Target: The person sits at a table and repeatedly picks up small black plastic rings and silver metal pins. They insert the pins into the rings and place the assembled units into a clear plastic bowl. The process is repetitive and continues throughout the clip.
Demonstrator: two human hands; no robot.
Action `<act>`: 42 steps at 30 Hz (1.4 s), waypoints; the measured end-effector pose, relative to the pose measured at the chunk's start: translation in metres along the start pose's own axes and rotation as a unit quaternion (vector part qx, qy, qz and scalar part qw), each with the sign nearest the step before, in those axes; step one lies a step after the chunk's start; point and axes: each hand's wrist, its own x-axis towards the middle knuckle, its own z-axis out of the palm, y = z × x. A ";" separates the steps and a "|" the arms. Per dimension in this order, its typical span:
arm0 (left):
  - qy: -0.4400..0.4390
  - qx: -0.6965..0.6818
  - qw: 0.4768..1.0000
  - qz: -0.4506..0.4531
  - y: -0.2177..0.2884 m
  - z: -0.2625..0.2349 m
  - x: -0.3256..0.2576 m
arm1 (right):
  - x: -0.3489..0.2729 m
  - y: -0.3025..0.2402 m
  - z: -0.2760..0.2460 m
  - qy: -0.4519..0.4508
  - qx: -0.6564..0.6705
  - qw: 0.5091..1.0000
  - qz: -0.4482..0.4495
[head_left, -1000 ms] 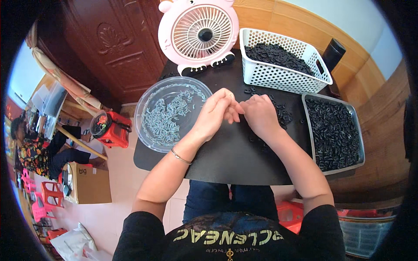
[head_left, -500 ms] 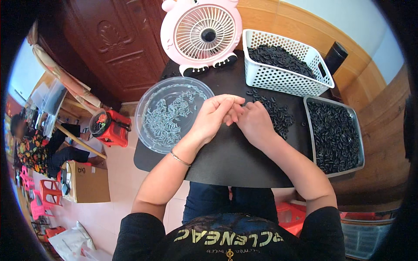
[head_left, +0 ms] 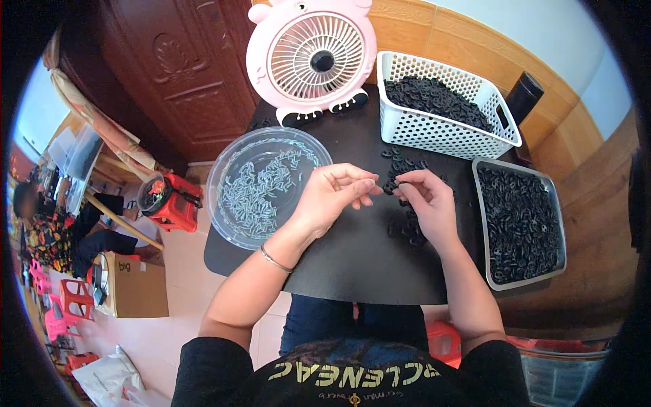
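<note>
Over the middle of the black table, my left hand is pinched, thumb against fingers; whatever it holds is too small to make out. Just to its right, my right hand is closed at the fingertips on a small black part. A gap separates the two hands. Beyond and beneath my right hand lie loose black oval parts, partly hidden by it. Left of my left hand stands a round clear tub with many small silvery pins in it.
A white perforated basket of black parts stands at the back right. Below it, a grey tray is full of black oval parts. A pink fan stands at the back, near a black cylinder. Another person sits far left.
My hands, together before, have come apart. The right hand has moved right and slightly nearer, the left slightly nearer. The view has shifted a little.
</note>
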 end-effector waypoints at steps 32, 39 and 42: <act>-0.008 0.083 0.994 -0.068 -0.007 0.006 -0.003 | -0.009 0.001 0.008 -0.036 0.087 0.996 -0.012; -0.003 0.102 0.994 -0.045 -0.007 0.008 -0.002 | -0.009 0.005 0.008 -0.025 0.041 0.998 -0.052; 0.006 0.154 0.988 0.010 -0.009 0.008 -0.004 | -0.009 0.005 0.008 -0.040 0.048 0.998 -0.027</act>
